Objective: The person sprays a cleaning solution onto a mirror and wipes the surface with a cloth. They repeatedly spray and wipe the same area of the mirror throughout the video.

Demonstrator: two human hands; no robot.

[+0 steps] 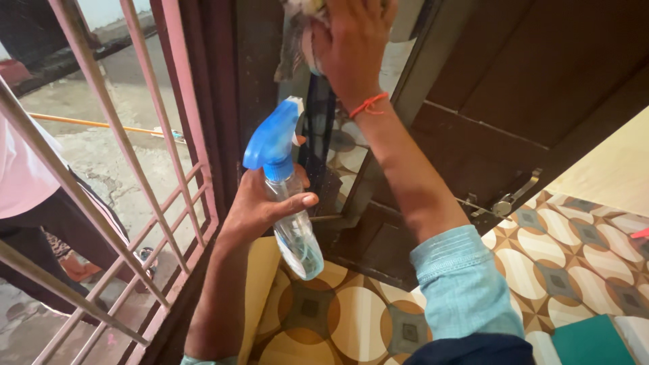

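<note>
My left hand [260,206] grips a clear spray bottle [297,236] with a blue trigger head [274,142], held tilted in front of a dark wooden door. My right hand [351,44] is raised at the top of the view and presses a crumpled cloth [297,27] against a glass pane [338,152] set in the door. A red thread sits on my right wrist [368,105]. The light blue sleeve is pushed up my right forearm.
A pink metal grille [135,203] stands at the left, with another person in a pink top and dark trousers [40,203] outside it. The dark door [541,81] has a metal latch [503,203]. Patterned floor tiles [581,257] lie below.
</note>
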